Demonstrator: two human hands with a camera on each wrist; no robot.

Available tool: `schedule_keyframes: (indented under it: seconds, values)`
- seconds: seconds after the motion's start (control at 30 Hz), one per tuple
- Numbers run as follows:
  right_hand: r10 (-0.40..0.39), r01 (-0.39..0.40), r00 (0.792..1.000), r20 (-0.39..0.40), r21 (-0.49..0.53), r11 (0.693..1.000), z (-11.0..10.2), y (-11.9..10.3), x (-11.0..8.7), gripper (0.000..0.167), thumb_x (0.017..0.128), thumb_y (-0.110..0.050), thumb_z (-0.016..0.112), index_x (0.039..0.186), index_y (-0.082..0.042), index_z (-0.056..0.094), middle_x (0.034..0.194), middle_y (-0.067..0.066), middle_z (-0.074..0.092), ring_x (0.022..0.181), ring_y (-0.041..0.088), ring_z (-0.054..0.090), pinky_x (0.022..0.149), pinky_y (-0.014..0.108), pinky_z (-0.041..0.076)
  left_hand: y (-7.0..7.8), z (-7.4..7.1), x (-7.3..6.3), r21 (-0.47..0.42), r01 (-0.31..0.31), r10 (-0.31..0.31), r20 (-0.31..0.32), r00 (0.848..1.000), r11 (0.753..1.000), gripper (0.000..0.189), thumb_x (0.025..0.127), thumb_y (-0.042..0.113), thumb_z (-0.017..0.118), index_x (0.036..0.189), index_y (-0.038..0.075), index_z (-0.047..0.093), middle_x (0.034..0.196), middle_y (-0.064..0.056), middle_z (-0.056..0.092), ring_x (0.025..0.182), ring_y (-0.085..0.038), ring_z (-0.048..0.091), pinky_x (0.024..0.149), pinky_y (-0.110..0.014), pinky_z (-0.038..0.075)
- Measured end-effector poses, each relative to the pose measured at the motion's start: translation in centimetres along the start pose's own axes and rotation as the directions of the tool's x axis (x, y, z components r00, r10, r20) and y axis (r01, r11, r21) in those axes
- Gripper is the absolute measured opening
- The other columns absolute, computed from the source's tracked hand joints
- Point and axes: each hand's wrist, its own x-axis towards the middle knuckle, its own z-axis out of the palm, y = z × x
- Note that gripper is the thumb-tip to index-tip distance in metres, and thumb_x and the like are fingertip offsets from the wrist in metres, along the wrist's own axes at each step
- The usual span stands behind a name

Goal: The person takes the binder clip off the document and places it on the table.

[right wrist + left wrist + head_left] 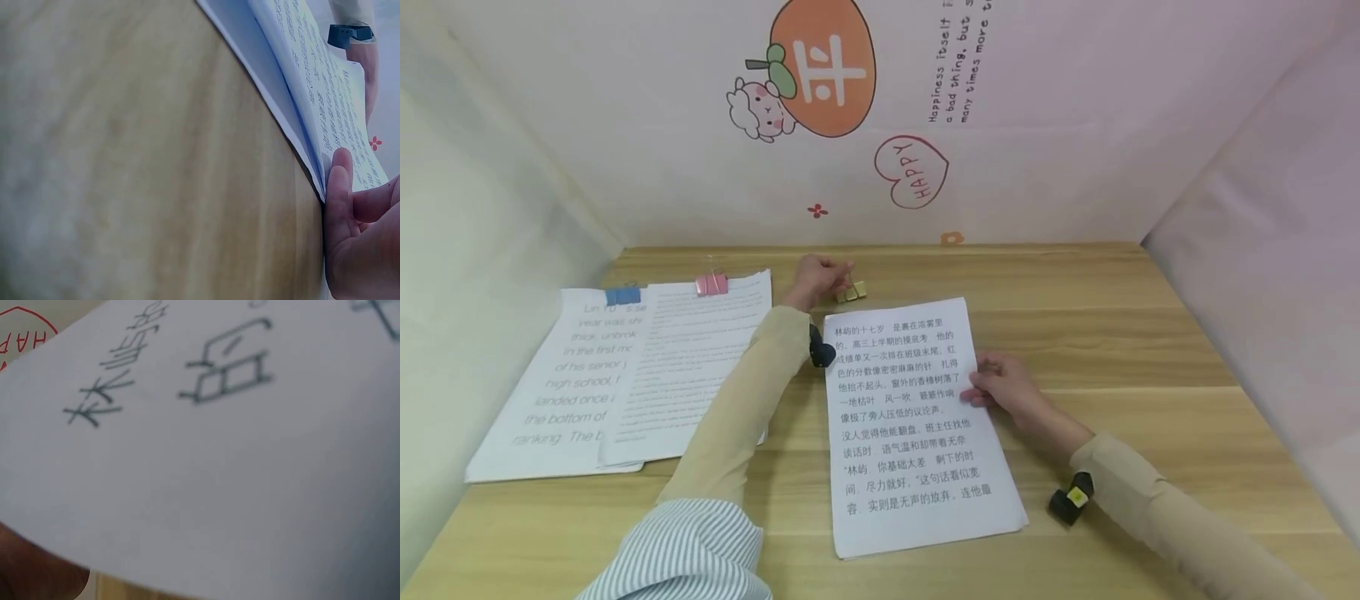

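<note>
Just beyond the top edge of a stack of printed paper (902, 433), my left hand (820, 279) pinches a yellow binder clip (853, 292) by its wire handle. My right hand (1003, 387) holds the stack's right edge between thumb and fingers. Chinese characters cover the top sheet. Seen from the right wrist, the sheets (312, 94) are slightly fanned apart and my right fingers (339, 194) lie at their edge. In the left wrist view the paper (187, 487) fills most of the picture and hides the clip; only part of my left hand (37, 569) shows.
On the left lie two overlapping paper stacks, one (561, 408) with a blue binder clip (623, 296), the other (692, 367) with a pink binder clip (711, 285). The wooden table (1112, 333) meets a printed white backdrop (1037, 167) behind and pale walls at both sides.
</note>
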Motion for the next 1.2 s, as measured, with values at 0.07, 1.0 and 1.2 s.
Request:
schedule_keyframes:
  seconds: [0.07, 1.0, 1.2]
  values:
    - [0.000, 0.000, 1.000, 0.002, 0.003, 1.000, 0.1, 0.0, 0.0, 0.026, 0.096, -0.004, 0.047, 0.119, 0.008, 0.048, 0.110, 0.027, 0.064, 0.073, 0.010, 0.068, 0.068, 0.022, 0.056, 0.0, 0.2, 0.0, 0.049, -0.022, 0.023, -0.012, 1.000, 0.999, 0.033, 0.089, 0.026, 0.066, 0.111, 0.001, 0.064, 0.093, -0.012, 0.070, 0.069, -0.012, 0.067, 0.068, -0.023, 0.056]
    - [0.009, -0.011, 0.999, -0.031, -0.061, 0.998, -4.6, 0.5, 0.3, 0.046, 0.097, -0.005, 0.045, 0.136, 0.013, 0.030, 0.095, 0.022, 0.067, 0.068, 0.004, 0.066, 0.066, 0.021, 0.055, 0.3, 1.8, 0.1, 0.394, -0.103, 0.161, -0.119, 0.980, 0.913, 0.017, 0.092, 0.015, 0.061, 0.092, 0.001, 0.070, 0.064, -0.002, 0.062, 0.059, -0.012, 0.062, 0.049, -0.014, 0.043]
    - [-0.023, 0.009, 0.996, -0.084, -0.166, 0.986, -7.7, 1.0, -0.6, 0.044, 0.098, -0.007, 0.041, 0.133, 0.017, 0.032, 0.112, 0.033, 0.059, 0.074, 0.006, 0.066, 0.071, 0.021, 0.056, 0.3, 1.8, -0.2, 0.428, -0.128, 0.187, -0.099, 0.977, 0.895, 0.016, 0.093, 0.015, 0.060, 0.091, 0.002, 0.070, 0.056, 0.003, 0.056, 0.054, -0.009, 0.056, 0.050, -0.016, 0.042]
